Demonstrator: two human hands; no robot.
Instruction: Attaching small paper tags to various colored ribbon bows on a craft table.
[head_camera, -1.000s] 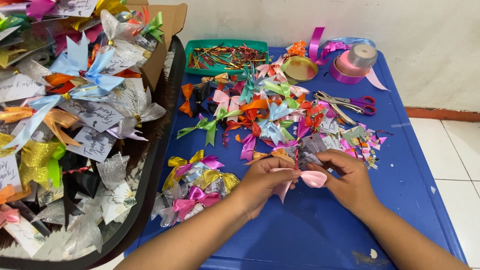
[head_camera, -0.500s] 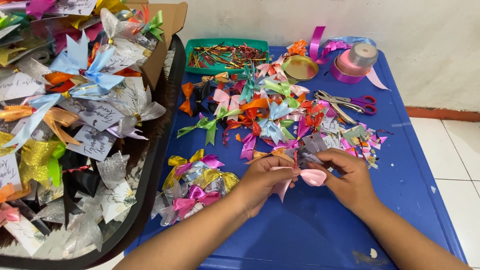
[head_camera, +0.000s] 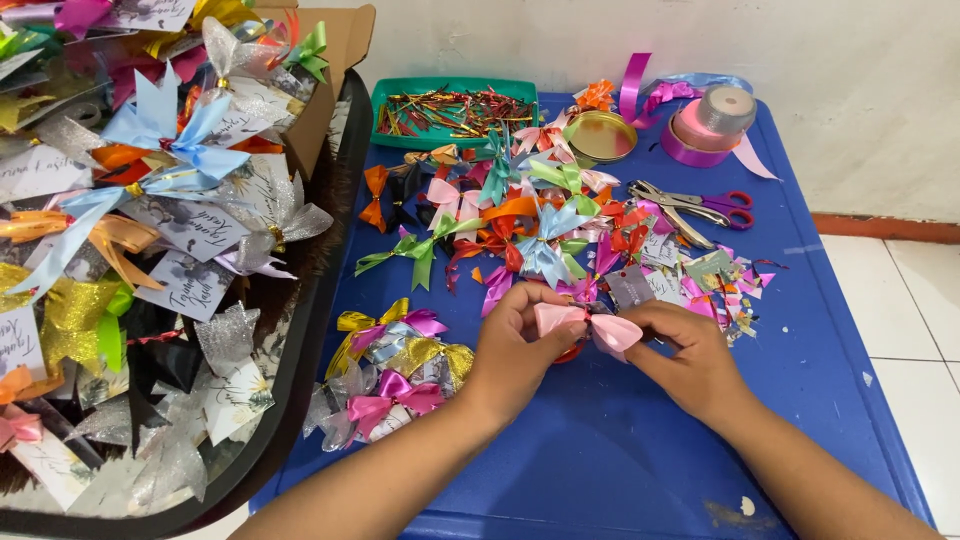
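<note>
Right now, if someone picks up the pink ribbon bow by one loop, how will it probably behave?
The pink bow, held between the left hand and right hand, looks thin and glossy, so it is probably very light and a little slippery. Its loops hold a rounded shape, so they would likely bend but spring back.

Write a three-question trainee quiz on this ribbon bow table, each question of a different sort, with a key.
1. True or false: both hands, the left hand and the right hand, are on the pink bow.
2. Multiple choice: the scissors with red handles lie
A. inside the green tray
B. on the blue table, near the pink ribbon spool
C. in the black basket of finished bows
3. Fill in: the green tray holds thin red and gold ____ .

Key
1. True; the bow is pinched between both hands over the table.
2. B
3. strips (twist-tie-like pieces; too small to tell exactly).
</note>
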